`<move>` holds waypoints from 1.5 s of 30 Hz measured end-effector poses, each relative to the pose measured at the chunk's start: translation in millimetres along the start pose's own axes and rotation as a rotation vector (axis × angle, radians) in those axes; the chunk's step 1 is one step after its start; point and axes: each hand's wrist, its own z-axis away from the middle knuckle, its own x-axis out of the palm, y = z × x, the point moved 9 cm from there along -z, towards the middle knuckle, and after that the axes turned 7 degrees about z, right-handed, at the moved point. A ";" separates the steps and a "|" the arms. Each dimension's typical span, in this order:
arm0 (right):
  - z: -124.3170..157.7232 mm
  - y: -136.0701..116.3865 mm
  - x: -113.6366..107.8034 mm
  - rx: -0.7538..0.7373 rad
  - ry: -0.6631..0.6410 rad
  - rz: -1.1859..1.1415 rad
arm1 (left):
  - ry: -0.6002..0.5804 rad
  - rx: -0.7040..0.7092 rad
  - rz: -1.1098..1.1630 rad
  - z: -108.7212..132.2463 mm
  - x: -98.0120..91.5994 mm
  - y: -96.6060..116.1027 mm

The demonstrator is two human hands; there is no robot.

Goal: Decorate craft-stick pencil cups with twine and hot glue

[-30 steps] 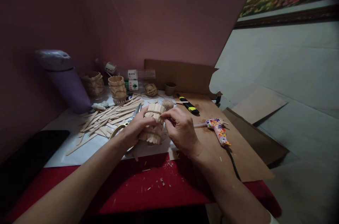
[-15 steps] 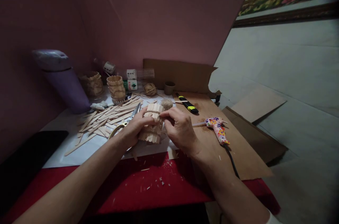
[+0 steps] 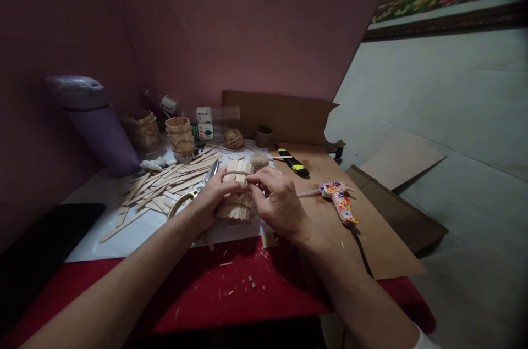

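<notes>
A cylinder of upright wooden sticks [image 3: 236, 211], with twine wrapped around it, is held over the front of the table. My left hand [image 3: 212, 200] grips its left side, the thumb lying across the sticks. At the upper right edge of the cylinder, my right hand [image 3: 276, 198] has its thumb and forefinger pinched at the twine; what lies between the fingertips is too small to make out. Just behind the cylinder sits a ball of twine [image 3: 259, 161]. Scissors [image 3: 181, 203] with gold handles lie partly under my left hand.
Loose wooden sticks [image 3: 142, 200] spread at the left, near a purple bottle [image 3: 101, 132] and a finished stick cup [image 3: 180, 137]. A yellow-black cutter [image 3: 292, 162] and a flowered glue gun [image 3: 339, 200] with its cord lie on the cardboard [image 3: 383, 255] at the right.
My right hand has shifted very slightly left, its fingers still pinched at the cylinder's edge. The cylinder and my left hand have barely moved.
</notes>
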 end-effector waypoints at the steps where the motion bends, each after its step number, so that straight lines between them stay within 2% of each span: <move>1: 0.0 -0.4 0.4 -0.002 -0.008 0.002 | 0.004 0.002 0.001 0.2 -0.4 0.6; 16: -0.1 -1.7 -2.1 -0.018 0.006 0.014 | -0.045 -0.014 0.064 3.3 5.8 6.8; 24: -0.3 -4.5 -1.6 -0.041 0.005 0.018 | 0.024 0.004 0.014 1.4 1.0 6.3; 34: -0.6 -5.8 -4.1 -0.048 0.031 -0.014 | 0.032 0.059 -0.002 0.2 -2.5 6.7; 45: -0.1 -2.9 -3.4 -0.036 0.049 -0.022 | 0.004 0.048 0.013 1.1 0.0 7.3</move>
